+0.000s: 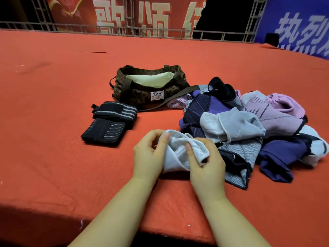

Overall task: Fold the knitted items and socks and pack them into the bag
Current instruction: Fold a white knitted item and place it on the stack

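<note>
Both my hands hold a white knitted sock (pixel 178 152) just above the red cloth, near the front. My left hand (pixel 149 155) grips its left side with curled fingers. My right hand (pixel 204 161) pinches its right side, thumb on top. A leopard-print bag (pixel 142 93) with a "FASHION" label stands open behind them, its pale lining showing. Right of my hands lies a loose pile of knitted items and socks (pixel 249 122) in white, lilac, purple and navy. Two folded black striped items (pixel 110 122) lie left of the bag's front.
Everything rests on a wide surface covered in red cloth (pixel 53 122), whose front edge runs just below my forearms. The bag's long strap (pixel 178 97) trails right into the pile. A metal railing (pixel 160 31) and printed banners stand at the far side.
</note>
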Motion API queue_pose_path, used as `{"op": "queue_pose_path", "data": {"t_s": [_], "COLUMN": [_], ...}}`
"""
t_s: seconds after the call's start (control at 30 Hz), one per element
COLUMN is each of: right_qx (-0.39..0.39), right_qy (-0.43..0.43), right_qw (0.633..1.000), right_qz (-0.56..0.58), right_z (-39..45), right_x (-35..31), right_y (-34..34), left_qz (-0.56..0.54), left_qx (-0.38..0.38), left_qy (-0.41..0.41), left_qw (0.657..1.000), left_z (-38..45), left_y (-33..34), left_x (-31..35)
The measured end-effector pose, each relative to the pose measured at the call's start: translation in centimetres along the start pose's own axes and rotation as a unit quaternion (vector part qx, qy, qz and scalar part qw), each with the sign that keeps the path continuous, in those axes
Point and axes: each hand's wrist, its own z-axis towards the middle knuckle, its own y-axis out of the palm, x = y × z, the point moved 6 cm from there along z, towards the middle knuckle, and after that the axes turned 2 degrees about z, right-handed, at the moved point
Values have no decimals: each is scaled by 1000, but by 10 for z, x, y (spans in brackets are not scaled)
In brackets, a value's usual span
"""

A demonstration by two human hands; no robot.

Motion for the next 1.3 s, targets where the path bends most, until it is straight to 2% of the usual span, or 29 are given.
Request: {"op": "queue_pose_path", "data": {"t_s": [0.13,0.27,0.33,0.4,0.5,0.57,0.63,0.7,0.83,0.93,1.0,1.1,1.13,1.2,1.3], "right_qx": [15,30,39,50,57,59,64,73,103,123,124,118,121,133,151], "right_qy": [-24,-41,-41,-38,-33,-32,-29,-17,14,22,20,13,17,34,74], "right_qw": [999,998,998,998,998,998,997,997,994,992,992,993,993,990,986], "right_qz": [23,22,21,11,17,17,22,26,22,22,12,1,5,12,17], "right_z": [0,-1,-1,-1,-2,-2,-2,-2,-1,-1,-1,-1,-1,1,4], "right_x": [-7,-7,-5,-3,-3,-3,-4,-4,-1,-1,-2,-3,-2,3,12], "right_y": [-1,-1,-3,-3,-4,-5,-7,-8,-12,-16,-16,-13,-13,-17,-23], "left_qz": [-97,-182,-261,-352,-429,-457,-457,-447,-431,-419,-366,-260,-234,-172,-139], "left_qx": [45,52,63,70,54,31,21,38,113,213,278,325,324,268,105], "left_qy": [-130,-232,-292,-347,-397,-420,-433,-429,-369,-329,-292,-252,-225,-161,-113], "left_qw": [986,954,918,866,810,784,776,784,815,819,839,874,889,934,978], "left_z": [8,8,7,6,4,3,3,4,9,12,11,8,9,15,16], "left_y": [-6,-3,0,3,6,7,3,-2,-15,-35,-51,-64,-66,-63,-36], "left_x": [-19,-37,-45,-50,-50,-47,-44,-43,-45,-50,-49,-40,-38,-26,-16]}}
